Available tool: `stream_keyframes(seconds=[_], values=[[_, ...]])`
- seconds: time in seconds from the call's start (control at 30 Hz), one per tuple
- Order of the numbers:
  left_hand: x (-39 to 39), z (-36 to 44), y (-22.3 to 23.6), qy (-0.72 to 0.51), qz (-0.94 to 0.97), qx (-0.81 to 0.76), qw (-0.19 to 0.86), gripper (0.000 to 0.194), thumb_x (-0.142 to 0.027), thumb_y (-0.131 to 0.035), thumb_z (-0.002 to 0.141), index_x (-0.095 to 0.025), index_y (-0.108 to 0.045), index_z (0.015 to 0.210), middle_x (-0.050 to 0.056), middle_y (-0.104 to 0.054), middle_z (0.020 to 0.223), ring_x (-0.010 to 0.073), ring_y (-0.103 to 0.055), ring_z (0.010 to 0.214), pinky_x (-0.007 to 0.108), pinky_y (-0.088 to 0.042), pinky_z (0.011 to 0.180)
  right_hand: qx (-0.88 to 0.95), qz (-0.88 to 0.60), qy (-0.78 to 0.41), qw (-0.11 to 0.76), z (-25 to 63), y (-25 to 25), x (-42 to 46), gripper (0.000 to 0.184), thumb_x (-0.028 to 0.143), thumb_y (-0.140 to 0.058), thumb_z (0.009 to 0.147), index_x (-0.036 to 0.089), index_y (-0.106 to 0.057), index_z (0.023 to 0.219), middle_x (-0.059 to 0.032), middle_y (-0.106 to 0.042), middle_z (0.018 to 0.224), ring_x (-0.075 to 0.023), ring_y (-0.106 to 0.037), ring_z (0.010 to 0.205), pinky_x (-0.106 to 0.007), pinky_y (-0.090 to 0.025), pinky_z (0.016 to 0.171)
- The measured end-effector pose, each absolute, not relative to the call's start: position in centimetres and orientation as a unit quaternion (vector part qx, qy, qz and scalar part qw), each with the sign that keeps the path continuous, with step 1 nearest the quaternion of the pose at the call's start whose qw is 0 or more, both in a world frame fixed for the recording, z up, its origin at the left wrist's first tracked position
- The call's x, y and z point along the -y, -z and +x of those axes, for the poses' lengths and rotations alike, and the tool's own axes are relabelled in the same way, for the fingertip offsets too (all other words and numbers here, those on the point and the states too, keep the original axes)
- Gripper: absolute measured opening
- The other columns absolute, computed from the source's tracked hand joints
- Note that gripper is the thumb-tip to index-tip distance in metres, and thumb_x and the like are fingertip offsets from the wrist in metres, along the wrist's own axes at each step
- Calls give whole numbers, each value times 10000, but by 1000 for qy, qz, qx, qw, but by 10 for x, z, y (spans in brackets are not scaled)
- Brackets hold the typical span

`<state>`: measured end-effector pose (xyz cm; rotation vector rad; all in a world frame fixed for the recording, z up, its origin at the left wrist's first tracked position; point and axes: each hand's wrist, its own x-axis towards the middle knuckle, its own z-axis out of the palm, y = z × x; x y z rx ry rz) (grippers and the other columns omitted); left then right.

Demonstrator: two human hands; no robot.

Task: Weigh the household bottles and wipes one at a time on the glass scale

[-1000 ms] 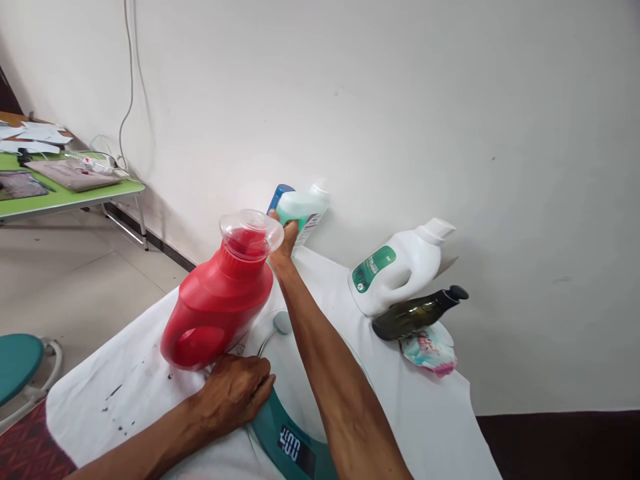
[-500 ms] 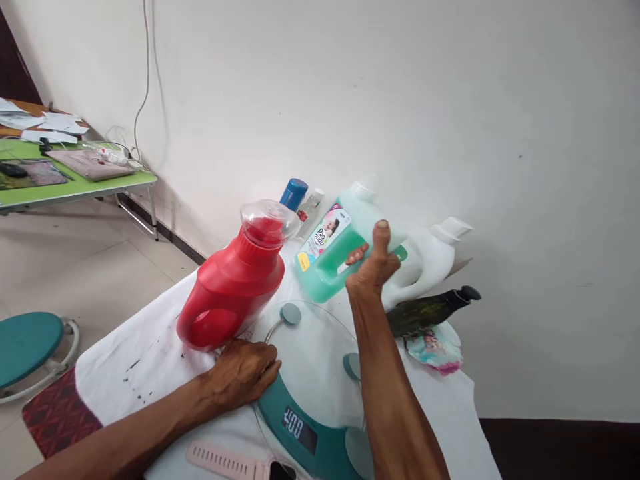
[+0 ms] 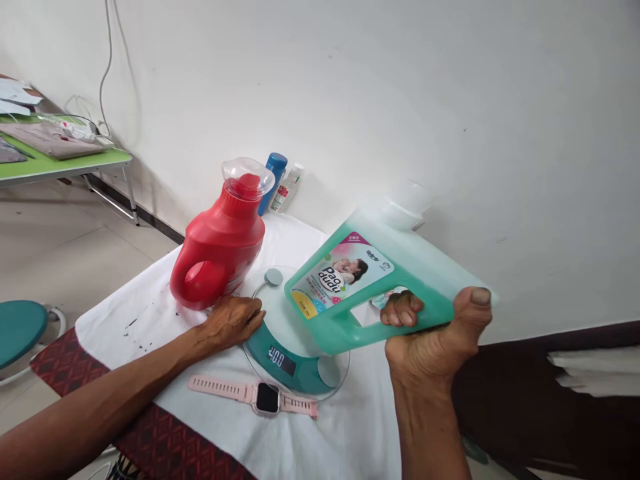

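Observation:
My right hand (image 3: 433, 340) is closed round the handle of a translucent green detergent jug (image 3: 373, 287). The jug tilts to the right, with its lower left end over a round glass scale (image 3: 295, 370); whether they touch I cannot tell. By the scale's left rim rests my left hand (image 3: 233, 320), its fingers curled and their tips hidden. Just behind that hand stands a red detergent bottle (image 3: 220, 243) with a clear cap. The scale's display is lit. A pink-strapped smartwatch (image 3: 267, 398) lies in front of the scale.
A blue-capped bottle (image 3: 273, 180) and a small clear bottle (image 3: 290, 187) stand at the back, near the wall. White cloth (image 3: 130, 327) covers the table over a dark red patterned cover (image 3: 175, 440). To the left are a green table (image 3: 65, 163) and a teal stool (image 3: 23, 333).
My right hand has lifted the green jug from the back of the table and brought it nearer, over the scale. My left hand stays by the scale's rim. The view has shifted.

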<state>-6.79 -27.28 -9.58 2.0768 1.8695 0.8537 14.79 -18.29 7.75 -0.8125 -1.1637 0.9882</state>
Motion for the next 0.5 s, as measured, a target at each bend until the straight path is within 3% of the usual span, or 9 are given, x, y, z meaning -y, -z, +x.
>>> stream_keyframes(seconds=[0.27, 0.4, 0.5], values=[[274, -69, 94, -300, 708, -630, 108, 345, -299, -446, 1019, -196, -498, 694, 6, -560, 637, 142, -498, 587, 295, -266, 571, 528, -344, -419, 654, 158, -45, 190, 607, 737, -673, 756, 234, -447, 504, 68, -321, 433, -98, -356, 361, -257, -330, 360], [274, -68, 93, -298, 705, -634, 116, 353, -312, -431, 1022, -197, -503, 696, 8, -554, 641, 141, -478, 585, 291, -268, 577, 547, -338, -409, 647, 158, -44, 189, 635, 788, -644, 779, 234, -469, 523, 59, -339, 446, -111, -377, 378, -270, -350, 382], [274, -67, 92, -293, 700, -639, 126, 356, -321, -435, 1024, -196, -511, 700, 12, -564, 649, 145, -482, 588, 289, -271, 576, 567, -336, -397, 639, 165, -43, 186, 649, 844, -601, 788, 233, -528, 583, 26, -451, 495, -153, -471, 440, -313, -437, 445]])
